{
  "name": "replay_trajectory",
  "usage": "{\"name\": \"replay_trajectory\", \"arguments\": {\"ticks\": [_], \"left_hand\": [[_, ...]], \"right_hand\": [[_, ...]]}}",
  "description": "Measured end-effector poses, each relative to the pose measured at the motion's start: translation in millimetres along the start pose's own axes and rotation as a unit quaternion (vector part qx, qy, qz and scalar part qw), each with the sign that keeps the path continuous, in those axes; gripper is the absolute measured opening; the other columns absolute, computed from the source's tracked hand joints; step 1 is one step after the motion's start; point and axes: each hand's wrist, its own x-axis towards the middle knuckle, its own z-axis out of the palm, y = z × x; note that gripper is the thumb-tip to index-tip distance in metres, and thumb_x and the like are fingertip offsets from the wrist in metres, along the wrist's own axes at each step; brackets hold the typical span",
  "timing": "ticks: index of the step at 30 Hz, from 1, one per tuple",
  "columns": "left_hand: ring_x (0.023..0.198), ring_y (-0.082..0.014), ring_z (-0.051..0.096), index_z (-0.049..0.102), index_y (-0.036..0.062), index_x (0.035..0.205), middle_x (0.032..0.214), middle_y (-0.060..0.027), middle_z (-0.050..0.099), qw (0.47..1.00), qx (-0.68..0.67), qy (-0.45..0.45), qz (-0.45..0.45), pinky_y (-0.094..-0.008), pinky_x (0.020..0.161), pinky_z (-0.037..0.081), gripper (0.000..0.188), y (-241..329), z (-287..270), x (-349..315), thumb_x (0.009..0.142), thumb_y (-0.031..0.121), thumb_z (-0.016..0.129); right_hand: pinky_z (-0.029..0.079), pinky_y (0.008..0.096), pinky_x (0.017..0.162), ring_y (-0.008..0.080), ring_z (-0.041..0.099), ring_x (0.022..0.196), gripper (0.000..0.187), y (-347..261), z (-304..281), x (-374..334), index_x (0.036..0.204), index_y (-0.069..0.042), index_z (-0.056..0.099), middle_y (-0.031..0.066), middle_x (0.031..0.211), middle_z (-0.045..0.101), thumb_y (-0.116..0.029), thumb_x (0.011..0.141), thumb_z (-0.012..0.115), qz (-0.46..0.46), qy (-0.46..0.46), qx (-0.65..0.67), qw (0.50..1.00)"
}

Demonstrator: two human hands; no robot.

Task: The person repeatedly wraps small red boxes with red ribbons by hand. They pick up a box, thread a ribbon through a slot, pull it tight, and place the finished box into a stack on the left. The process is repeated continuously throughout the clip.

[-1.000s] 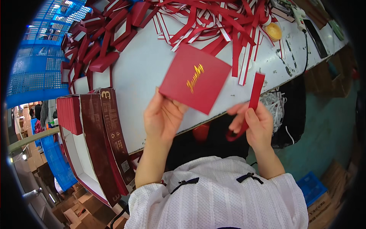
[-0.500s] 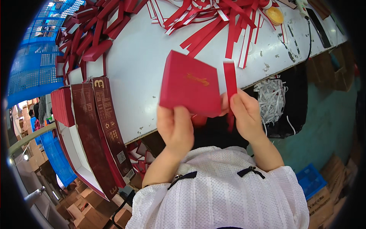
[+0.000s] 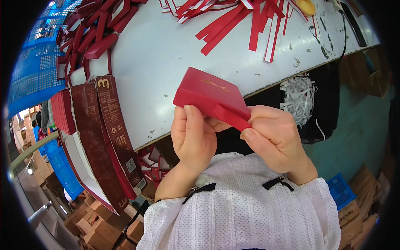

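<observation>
Strip (image 3: 232, 118) now against box (image 3: 212, 88), right hand (image 3: 275, 137) pinching strip, left hand (image 3: 193, 139) box, near white table (image 3: 152, 79), green floor (image 3: 333, 155).

Behind the held box (image 3: 210, 92), strips (image 3: 255, 33) lie on the table (image 3: 158, 79)

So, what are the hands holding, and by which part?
Left hand: red box, near its left corner. Right hand: red strip, by its visible right end.

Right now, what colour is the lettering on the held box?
The lettering is gold, on the red box; head view.
</observation>
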Motion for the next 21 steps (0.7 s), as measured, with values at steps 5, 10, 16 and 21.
{"name": "replay_trajectory", "arguments": {"ticks": [5, 10, 16, 21], "left_hand": [[0.097, -0.0252, 0.056, 0.035, -0.0005, 0.115, 0.109, -0.0149, 0.050, 0.999, -0.022, -0.031, 0.018, -0.0407, 0.081, 0.050, 0.029, -1.6, -3.5, -0.7, 0.095, 0.018, 0.023], [0.098, -0.0270, 0.056, 0.034, -0.0003, 0.116, 0.111, -0.0159, 0.049, 1.000, -0.004, -0.011, 0.029, -0.0420, 0.080, 0.050, 0.030, -0.9, -1.3, -4.3, 0.095, 0.019, 0.024], [0.099, -0.0271, 0.055, 0.036, 0.0002, 0.116, 0.111, -0.0168, 0.050, 0.999, -0.012, -0.017, 0.039, -0.0423, 0.081, 0.050, 0.029, -1.2, -0.3, -4.3, 0.094, 0.018, 0.030], [0.095, -0.0231, 0.056, 0.043, -0.0001, 0.108, 0.104, -0.0150, 0.054, 0.990, 0.110, -0.017, 0.086, -0.0389, 0.080, 0.050, 0.021, -4.2, -4.2, -1.4, 0.090, 0.009, 0.041]], "right_hand": [[0.038, 0.0321, 0.046, 0.0241, 0.046, 0.051, 0.017, 1.0, -2.4, -0.9, 0.057, 0.001, 0.046, 0.0104, 0.059, 0.047, 0.001, 0.072, 0.055, -0.012, 0.001, 0.003, 1.000], [0.038, 0.0320, 0.046, 0.0239, 0.046, 0.051, 0.017, 1.7, -2.0, -0.6, 0.057, 0.001, 0.046, 0.0105, 0.060, 0.047, 0.001, 0.071, 0.055, -0.025, 0.006, 0.004, 1.000], [0.038, 0.0318, 0.045, 0.0237, 0.047, 0.051, 0.018, 1.7, -3.5, -0.9, 0.056, 0.001, 0.046, 0.0102, 0.060, 0.047, 0.001, 0.071, 0.056, -0.031, 0.006, 0.004, 0.999], [0.039, 0.0332, 0.049, 0.0255, 0.047, 0.053, 0.016, 1.1, -4.0, 0.2, 0.058, 0.001, 0.047, 0.0105, 0.060, 0.047, 0.000, 0.071, 0.055, -0.023, -0.001, 0.002, 1.000]]}}
